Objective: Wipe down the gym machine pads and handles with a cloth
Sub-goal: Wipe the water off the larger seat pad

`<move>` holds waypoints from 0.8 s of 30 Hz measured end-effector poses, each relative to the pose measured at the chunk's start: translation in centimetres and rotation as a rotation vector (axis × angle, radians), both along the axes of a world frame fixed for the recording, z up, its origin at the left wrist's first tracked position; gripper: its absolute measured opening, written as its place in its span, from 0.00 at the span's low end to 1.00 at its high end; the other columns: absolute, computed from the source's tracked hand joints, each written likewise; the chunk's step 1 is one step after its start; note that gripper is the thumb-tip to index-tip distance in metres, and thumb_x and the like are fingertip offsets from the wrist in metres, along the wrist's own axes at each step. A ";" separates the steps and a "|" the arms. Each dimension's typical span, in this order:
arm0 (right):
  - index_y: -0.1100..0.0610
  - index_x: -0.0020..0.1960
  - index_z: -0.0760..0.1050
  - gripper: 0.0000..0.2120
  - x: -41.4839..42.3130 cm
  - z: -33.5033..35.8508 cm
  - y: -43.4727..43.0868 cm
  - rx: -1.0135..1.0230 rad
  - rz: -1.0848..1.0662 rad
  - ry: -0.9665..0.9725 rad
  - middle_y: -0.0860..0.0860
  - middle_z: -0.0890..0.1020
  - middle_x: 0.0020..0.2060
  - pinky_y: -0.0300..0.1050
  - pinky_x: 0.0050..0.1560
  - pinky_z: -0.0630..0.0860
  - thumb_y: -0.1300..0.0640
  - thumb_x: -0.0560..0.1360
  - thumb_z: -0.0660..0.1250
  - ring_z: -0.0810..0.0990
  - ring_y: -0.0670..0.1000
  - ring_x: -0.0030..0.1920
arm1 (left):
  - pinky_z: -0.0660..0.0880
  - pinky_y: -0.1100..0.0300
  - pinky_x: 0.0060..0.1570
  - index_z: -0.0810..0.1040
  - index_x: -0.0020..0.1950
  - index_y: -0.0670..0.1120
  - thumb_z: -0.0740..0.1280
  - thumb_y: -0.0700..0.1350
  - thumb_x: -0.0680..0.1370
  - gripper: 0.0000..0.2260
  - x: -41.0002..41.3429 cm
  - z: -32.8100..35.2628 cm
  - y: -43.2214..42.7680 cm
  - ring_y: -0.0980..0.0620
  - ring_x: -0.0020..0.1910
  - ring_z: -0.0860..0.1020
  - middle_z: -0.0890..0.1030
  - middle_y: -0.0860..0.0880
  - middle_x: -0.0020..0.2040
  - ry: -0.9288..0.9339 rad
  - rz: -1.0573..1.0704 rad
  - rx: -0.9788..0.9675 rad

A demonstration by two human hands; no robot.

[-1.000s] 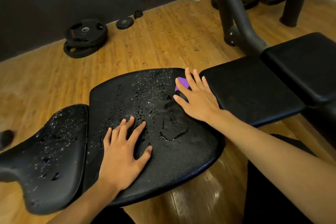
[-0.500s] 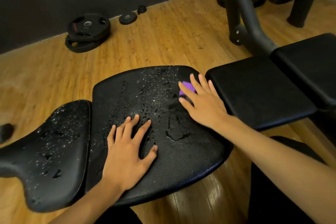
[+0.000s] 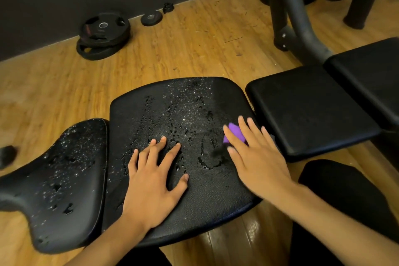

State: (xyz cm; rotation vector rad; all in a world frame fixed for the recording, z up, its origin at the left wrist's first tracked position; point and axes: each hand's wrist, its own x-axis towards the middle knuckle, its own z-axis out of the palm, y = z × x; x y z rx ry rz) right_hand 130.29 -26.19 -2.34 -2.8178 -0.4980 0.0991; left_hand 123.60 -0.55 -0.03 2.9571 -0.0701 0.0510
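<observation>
Purple cloth (image 3: pixel 234 134) lies on the big middle pad (image 3: pixel 183 114), near the pad's right edge, at about 3 o'clock on it. Only a small bit of the cloth shows. It peeks out between two fingers and past the tips, toward 11 o'clock from the hand. The rest is hidden under the hand, so I cannot tell which way its long side runs.

The right hand (image 3: pixel 257 157) lies on top of the cloth. Its fingers are straight and a little apart, and they press the cloth flat on the pad. They are not curled round it. The fingers point to 11 o'clock. The hand looks a bit blurry.

The left hand (image 3: pixel 153 177) rests flat on the same pad, at about 7 o'clock on it. Its fingers are spread wide and hold nothing. The two hands are near each other but do not touch.

The middle pad has many water drops on it, and a small puddle just beside the right hand. The curvy pad (image 3: pixel 64 179) at 9 o'clock is wet too. The square pad (image 3: pixel 308 110) at 3 o'clock looks dry. Weight plates (image 3: pixel 103 34) lie on the wooden floor (image 3: pixel 194 49) at 11 o'clock.
</observation>
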 end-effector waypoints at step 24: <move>0.45 0.84 0.42 0.26 13.0 0.1 2.7 0.026 -0.017 0.105 0.53 0.39 0.83 0.53 0.82 0.39 0.45 0.87 0.41 0.34 0.55 0.82 | 0.53 0.38 0.79 0.70 0.79 0.54 0.58 0.65 0.78 0.31 0.1 0.0 -0.1 0.44 0.81 0.61 0.67 0.47 0.79 -0.015 -0.004 -0.006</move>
